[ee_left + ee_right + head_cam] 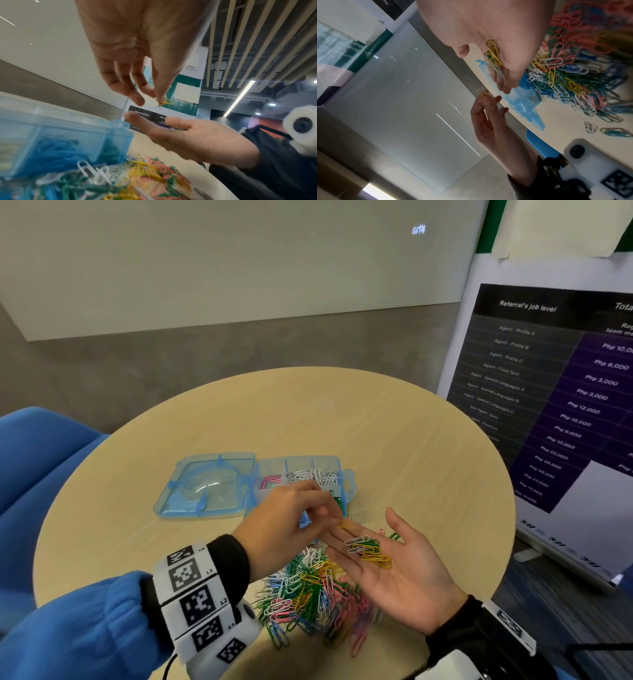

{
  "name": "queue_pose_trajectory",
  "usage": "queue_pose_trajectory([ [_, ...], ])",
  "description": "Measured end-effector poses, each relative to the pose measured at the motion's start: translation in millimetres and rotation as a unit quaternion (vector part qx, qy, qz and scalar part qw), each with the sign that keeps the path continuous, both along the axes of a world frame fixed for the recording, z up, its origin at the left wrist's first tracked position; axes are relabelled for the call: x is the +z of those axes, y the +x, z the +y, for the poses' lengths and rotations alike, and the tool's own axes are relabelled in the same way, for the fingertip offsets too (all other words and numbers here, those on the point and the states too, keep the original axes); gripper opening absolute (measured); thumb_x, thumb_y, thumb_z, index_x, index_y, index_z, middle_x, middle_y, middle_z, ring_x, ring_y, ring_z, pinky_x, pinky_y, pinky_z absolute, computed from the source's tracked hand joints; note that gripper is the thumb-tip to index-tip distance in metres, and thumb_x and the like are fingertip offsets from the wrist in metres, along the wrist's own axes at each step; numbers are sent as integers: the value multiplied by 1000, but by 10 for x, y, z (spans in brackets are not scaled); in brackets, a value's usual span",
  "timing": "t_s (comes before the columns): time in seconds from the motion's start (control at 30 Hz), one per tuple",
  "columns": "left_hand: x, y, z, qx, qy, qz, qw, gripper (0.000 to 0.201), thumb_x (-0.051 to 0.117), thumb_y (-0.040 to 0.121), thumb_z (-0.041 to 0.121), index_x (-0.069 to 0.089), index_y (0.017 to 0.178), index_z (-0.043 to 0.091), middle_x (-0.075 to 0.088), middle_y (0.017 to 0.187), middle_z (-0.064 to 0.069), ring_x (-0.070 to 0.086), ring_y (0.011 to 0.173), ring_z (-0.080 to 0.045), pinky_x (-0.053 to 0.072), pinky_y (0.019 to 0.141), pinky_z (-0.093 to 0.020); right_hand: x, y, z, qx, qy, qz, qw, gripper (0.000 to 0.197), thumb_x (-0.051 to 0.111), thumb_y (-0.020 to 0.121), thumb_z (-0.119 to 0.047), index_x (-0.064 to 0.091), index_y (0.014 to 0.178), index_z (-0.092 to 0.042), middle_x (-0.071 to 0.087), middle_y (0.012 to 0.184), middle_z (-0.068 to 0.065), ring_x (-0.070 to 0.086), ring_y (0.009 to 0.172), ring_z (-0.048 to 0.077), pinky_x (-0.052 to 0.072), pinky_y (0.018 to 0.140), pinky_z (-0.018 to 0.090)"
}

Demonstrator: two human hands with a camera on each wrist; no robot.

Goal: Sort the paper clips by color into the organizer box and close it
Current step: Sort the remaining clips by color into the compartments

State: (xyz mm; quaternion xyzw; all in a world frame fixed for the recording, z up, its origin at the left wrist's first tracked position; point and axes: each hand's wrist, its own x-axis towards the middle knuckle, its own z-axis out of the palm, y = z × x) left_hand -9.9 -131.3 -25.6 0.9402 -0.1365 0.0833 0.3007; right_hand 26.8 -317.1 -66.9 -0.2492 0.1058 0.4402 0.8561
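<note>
Closest to us, our left wrist with its marker band (198, 597) is reaching in over the loose pile of paper clips (308, 594), and that pile is telling us how much sorting is still left: green, white, yellow, pink and blue clips are all lying tangled together on the table (394, 433), just on our side of the organizer box (301, 477). We are judging the job as partly done at best. Beyond the pile, the box is sitting open with its lid (209, 484) folded flat to the left, and some compartments are already holding sorted clips: white ones at the back, pink ones to their left, green ones nearer the pile, and blue ones showing through the wall in the left wrist view. Closing the box is not yet possible. Above the pile, we are holding our right hand (394, 563) flat and palm up, fingers relaxed, carrying a small bunch of yellow, white and green clips (368, 549) on the palm. Our left hand (287, 518) is hovering between the pile and the box, thumb and forefinger pinching a single yellow clip (166, 102) just above the right fingertips (334, 534), with the other fingers loosely curled.
</note>
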Motion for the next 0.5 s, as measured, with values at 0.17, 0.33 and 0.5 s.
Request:
queue_pose_trajectory([
  [0.17, 135, 73, 497, 142, 93, 19, 985, 9, 56, 95, 35, 62, 88, 35, 62, 88, 16, 57, 78, -3, 50, 72, -29, 75, 45, -58, -27, 13, 28, 999, 67, 37, 98, -46, 49, 131, 12, 57, 129, 31, 53, 124, 41, 36, 109, 46],
  [0.33, 60, 113, 791, 211, 172, 102, 957, 18, 64, 86, 50, 67, 90, 32, 63, 89, 16, 55, 72, -1, 40, 59, -20, 109, 21, -55, -26, 18, 37, 999, 71, 41, 96, -50, 51, 130, 11, 58, 128, 31, 54, 124, 41, 32, 113, 45],
  [0.5, 47, 52, 522, 149, 149, 52, 976, 22, 54, 86, 57, 64, 97, 40, 52, 98, 19, 56, 79, -1, 48, 69, -26, 124, -10, -35, -25, 23, 42, 999, 78, 42, 91, -57, 48, 132, 10, 57, 128, 32, 52, 125, 42, 29, 115, 45],
])
